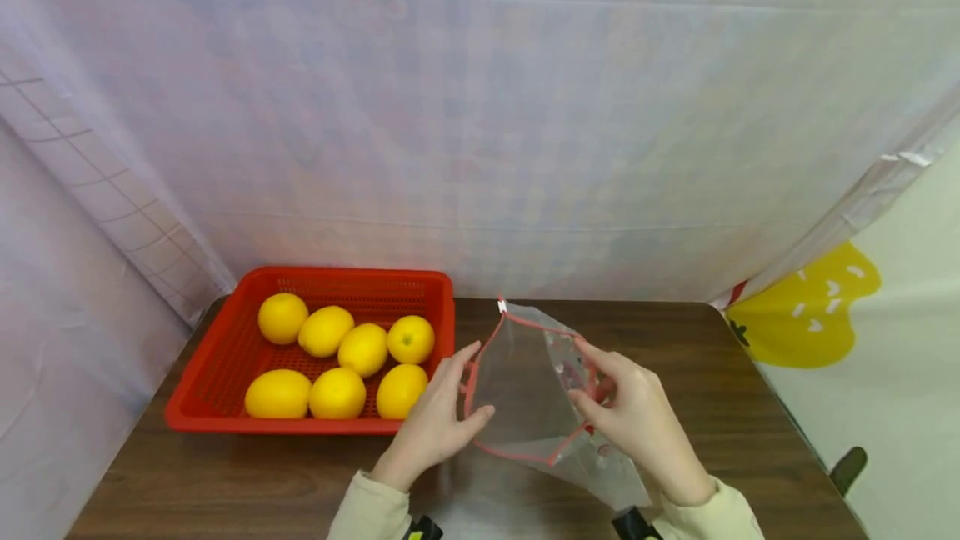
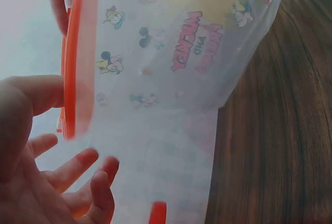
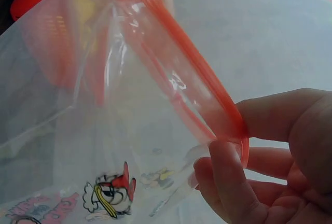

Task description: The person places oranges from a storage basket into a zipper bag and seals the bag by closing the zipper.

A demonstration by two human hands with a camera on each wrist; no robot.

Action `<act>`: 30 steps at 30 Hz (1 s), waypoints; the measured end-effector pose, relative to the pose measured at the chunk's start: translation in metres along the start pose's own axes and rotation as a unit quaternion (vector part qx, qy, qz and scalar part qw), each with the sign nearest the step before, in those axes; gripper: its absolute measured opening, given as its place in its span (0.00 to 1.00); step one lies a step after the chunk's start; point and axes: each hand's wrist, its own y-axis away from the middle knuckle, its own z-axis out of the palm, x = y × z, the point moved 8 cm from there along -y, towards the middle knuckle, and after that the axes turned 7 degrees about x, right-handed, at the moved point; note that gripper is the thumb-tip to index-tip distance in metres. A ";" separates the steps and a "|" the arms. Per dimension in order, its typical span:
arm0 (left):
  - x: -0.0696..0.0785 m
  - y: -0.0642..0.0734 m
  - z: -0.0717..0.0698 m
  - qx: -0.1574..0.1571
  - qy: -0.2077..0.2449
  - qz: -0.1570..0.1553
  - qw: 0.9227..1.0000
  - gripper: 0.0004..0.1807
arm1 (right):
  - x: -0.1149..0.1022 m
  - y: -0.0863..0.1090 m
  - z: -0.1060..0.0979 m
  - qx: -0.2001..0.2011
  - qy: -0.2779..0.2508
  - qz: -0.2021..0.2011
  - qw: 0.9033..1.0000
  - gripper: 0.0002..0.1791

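A clear zip bag [image 1: 525, 382] with a red zip rim and cartoon prints [image 2: 181, 40] is in front of me, its mouth spread wide toward the head camera. My right hand [image 1: 637, 407] pinches the right side of the rim; in the right wrist view its thumb and fingers [image 3: 228, 177] close over the red strip [image 3: 207, 89]. At the opposite side is my left hand [image 1: 438, 423], its thumb against the rim [image 2: 75, 68] in the left wrist view. The other left fingers [image 2: 80, 169] are spread and loose, apart from the strip.
Left of the bag stands a red plastic basket [image 1: 311, 425] holding several lemons [image 1: 363, 350]. Both are on a dark wooden table [image 1: 720, 407]. A pale curtain [image 1: 480, 148] hangs behind the table, with more cloth at both sides.
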 end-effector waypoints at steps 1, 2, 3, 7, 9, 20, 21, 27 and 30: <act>-0.001 0.001 -0.002 0.004 0.008 -0.001 1.000 0.39 | 0.001 0.000 0.001 -0.001 0.001 0.004 1.000 0.31; -0.003 0.001 -0.003 0.009 0.012 -0.002 1.000 0.39 | 0.001 0.000 0.002 -0.002 0.000 0.008 1.000 0.31; -0.005 0.002 -0.006 0.017 0.013 -0.002 1.000 0.38 | 0.002 0.000 0.002 -0.002 0.001 0.011 1.000 0.32; -0.014 0.004 -0.019 0.056 -0.014 -0.008 0.998 0.35 | 0.004 0.001 0.005 -0.003 0.005 0.021 1.000 0.32; -0.020 0.005 -0.027 0.080 -0.040 -0.017 0.996 0.32 | 0.004 0.002 0.006 -0.003 0.005 0.023 1.000 0.31; -0.054 0.011 -0.058 0.149 -0.147 -0.064 0.976 0.31 | 0.013 0.004 0.018 -0.018 -0.018 0.033 0.999 0.32; -0.057 0.011 -0.059 0.147 -0.153 -0.068 0.975 0.31 | 0.014 0.004 0.019 -0.021 -0.019 0.035 0.999 0.32; -0.068 0.008 -0.058 0.132 -0.182 -0.076 0.971 0.33 | 0.019 0.002 0.025 -0.047 -0.019 0.056 0.997 0.33; -0.072 0.007 -0.056 0.122 -0.191 -0.080 0.971 0.34 | 0.021 0.002 0.027 -0.057 -0.015 0.065 0.996 0.34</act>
